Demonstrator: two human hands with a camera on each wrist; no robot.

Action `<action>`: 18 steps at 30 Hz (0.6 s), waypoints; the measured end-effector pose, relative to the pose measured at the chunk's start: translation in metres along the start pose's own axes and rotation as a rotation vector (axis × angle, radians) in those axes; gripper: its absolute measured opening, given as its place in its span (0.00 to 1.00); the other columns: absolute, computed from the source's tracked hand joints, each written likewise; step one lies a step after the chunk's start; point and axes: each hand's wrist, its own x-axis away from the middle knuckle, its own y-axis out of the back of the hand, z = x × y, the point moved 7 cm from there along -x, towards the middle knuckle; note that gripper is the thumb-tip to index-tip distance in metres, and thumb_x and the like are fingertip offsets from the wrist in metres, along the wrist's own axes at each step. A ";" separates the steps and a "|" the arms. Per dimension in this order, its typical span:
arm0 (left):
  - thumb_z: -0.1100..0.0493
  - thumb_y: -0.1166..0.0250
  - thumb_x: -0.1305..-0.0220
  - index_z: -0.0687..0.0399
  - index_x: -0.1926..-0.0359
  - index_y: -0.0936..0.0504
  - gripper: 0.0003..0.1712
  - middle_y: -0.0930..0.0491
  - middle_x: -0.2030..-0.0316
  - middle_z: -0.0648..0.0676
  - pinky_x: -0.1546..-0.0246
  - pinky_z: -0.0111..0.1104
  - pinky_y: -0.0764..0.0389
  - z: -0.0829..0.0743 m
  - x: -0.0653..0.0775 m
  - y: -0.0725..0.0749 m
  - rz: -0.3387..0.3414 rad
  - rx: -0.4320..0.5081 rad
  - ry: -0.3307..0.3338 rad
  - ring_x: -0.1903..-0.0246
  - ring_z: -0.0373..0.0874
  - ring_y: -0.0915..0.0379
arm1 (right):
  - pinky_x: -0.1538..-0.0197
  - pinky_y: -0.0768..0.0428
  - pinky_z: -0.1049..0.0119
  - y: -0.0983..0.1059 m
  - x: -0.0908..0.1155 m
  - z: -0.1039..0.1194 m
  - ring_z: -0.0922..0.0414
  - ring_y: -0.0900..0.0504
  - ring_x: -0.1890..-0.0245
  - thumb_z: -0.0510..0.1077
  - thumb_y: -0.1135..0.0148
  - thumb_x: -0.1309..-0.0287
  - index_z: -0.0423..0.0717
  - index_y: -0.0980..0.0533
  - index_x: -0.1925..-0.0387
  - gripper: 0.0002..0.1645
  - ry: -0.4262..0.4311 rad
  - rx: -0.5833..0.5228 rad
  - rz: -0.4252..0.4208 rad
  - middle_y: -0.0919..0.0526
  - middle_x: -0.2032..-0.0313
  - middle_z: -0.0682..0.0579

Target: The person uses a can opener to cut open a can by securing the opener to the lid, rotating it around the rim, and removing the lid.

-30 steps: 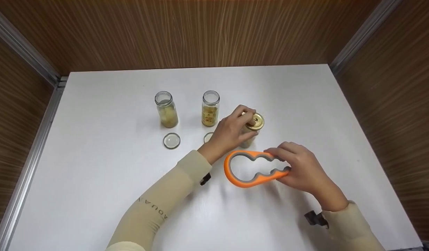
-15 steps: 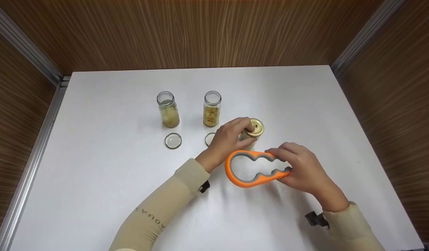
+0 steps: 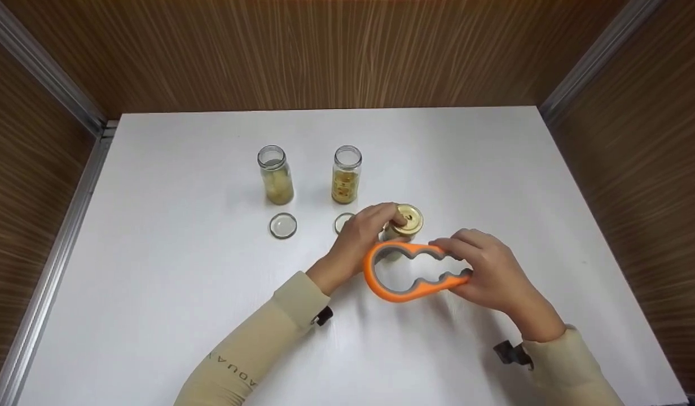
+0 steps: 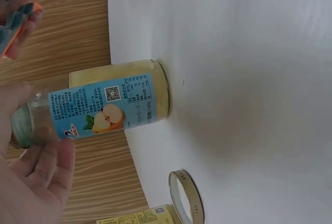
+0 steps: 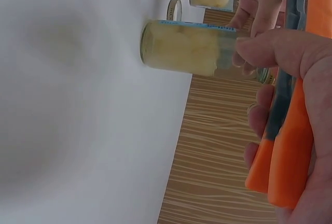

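Observation:
In the head view my left hand (image 3: 353, 239) grips a glass jar near its top, fingers just under the gold lid (image 3: 412, 220). The jar (image 4: 111, 99) stands upright on the table; its blue label with a cut-fruit picture and the pale contents show in the left wrist view. My right hand (image 3: 488, 273) holds an orange jar opener (image 3: 423, 289) with a grey wavy inner edge by its two handle ends. The opener's round loop hangs above the table in front of the jar and overlaps the jar's lower part in the head view.
Two lidless glass jars, one on the left (image 3: 278, 186) and one in the middle (image 3: 346, 189), stand farther back with pale yellow contents. Before them lie a lid (image 3: 283, 225) and a second lid (image 3: 342, 222), partly behind my left hand. Wood-grain panels (image 3: 325, 56) enclose the table.
My left hand has drawn the lidded jar toward me and slightly left, up to the opener's loop. My right hand and the opener have stayed nearly still.

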 end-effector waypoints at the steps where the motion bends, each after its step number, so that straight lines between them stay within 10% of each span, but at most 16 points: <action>1: 0.60 0.31 0.37 0.48 0.55 0.24 0.13 0.19 0.54 0.43 0.50 0.25 0.25 0.001 0.002 0.000 0.004 0.000 0.008 0.53 0.35 0.26 | 0.67 0.26 0.68 0.000 0.000 0.000 0.67 0.26 0.67 0.39 0.26 0.65 0.58 0.17 0.53 0.30 0.000 0.001 -0.001 0.23 0.69 0.66; 14: 0.54 0.25 0.43 0.46 0.27 0.43 0.48 0.21 0.43 0.48 0.54 0.28 0.20 0.009 0.031 0.000 -0.046 0.087 0.148 0.45 0.40 0.25 | 0.67 0.26 0.69 0.001 -0.005 0.004 0.66 0.26 0.67 0.39 0.25 0.65 0.57 0.16 0.53 0.30 0.009 0.010 -0.002 0.23 0.68 0.65; 18: 0.52 0.27 0.44 0.49 0.30 0.35 0.42 0.22 0.44 0.48 0.48 0.32 0.22 0.009 0.037 -0.003 -0.072 0.113 0.165 0.46 0.41 0.27 | 0.67 0.25 0.68 0.001 -0.007 0.006 0.65 0.25 0.67 0.40 0.25 0.64 0.57 0.16 0.52 0.30 0.014 0.009 0.005 0.22 0.68 0.64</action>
